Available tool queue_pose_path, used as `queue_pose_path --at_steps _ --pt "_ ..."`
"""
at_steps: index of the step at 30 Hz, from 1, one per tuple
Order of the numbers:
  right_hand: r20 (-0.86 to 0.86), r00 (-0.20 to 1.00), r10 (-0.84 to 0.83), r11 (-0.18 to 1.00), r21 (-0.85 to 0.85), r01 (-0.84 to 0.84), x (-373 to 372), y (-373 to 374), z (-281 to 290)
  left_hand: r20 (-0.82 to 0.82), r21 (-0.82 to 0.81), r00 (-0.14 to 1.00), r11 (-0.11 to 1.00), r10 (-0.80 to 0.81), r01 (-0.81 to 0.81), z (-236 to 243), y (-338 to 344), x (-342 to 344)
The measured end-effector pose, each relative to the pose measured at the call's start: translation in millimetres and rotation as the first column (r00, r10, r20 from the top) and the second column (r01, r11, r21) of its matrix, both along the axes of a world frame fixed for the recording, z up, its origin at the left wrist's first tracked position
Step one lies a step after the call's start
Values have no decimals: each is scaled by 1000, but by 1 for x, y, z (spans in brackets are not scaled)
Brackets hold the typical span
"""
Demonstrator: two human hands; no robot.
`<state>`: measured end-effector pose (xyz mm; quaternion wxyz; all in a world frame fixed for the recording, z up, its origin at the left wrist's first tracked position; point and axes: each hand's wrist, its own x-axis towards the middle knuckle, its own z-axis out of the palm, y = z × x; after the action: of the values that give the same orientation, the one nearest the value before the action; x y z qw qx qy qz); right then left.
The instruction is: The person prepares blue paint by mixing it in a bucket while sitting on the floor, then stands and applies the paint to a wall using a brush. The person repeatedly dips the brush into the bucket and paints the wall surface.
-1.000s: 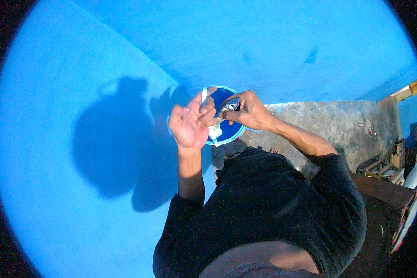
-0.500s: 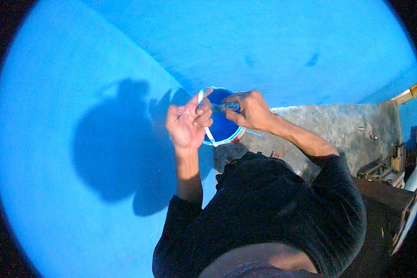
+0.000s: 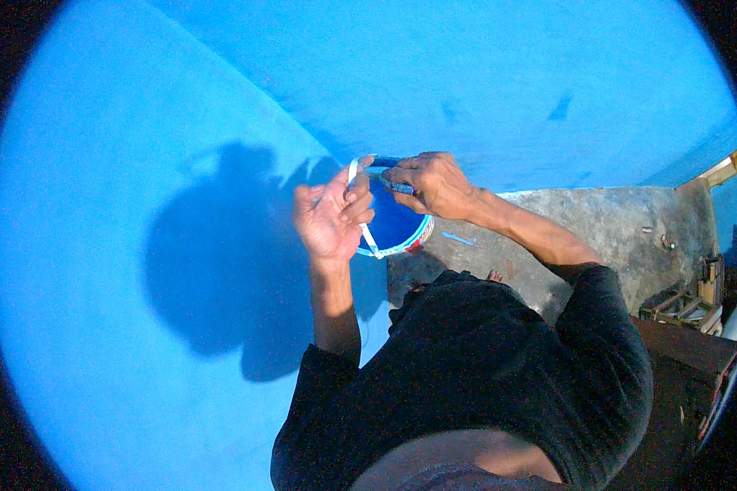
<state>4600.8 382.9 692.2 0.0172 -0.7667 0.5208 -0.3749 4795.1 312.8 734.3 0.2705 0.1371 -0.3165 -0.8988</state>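
A round paint bucket [image 3: 403, 246] with a pale rim hangs in front of me, with deep blue paint [image 3: 395, 219] inside. Its white strap-like handle [image 3: 369, 239] runs through the curled fingers of my left hand [image 3: 329, 221], which carries it at the bucket's left side. My right hand [image 3: 439, 186] is closed around a paint-smeared paintbrush [image 3: 400, 188], held over the far part of the bucket's mouth. The brush's far end is partly lost against the blue paint and rim, so its bristles are hard to make out.
Bright blue walls meet in a corner, one on the left [image 3: 82, 270] and one ahead [image 3: 499, 90]. Grey concrete floor [image 3: 581, 225] lies right of the bucket, with a light blue streak [image 3: 458, 239] on it. A wooden frame [image 3: 684, 311] and dark brown furniture [image 3: 680, 352] stand at right.
My right hand has shifted slightly up and left with the paintbrush, toward the bucket's far rim, and the brush is now angled differently. My left hand keeps its hold on the handle.
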Motion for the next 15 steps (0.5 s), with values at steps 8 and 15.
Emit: queue_pose_path --at_steps 8,15 --pt "167 985 -54 987 161 27 0 17 2 12 -45 999 998 40 -39 -2 2 -5" --pt "644 758 -106 881 414 -229 4 14 -3 -9 -17 1000 1000 15 -15 -1 2 -9"
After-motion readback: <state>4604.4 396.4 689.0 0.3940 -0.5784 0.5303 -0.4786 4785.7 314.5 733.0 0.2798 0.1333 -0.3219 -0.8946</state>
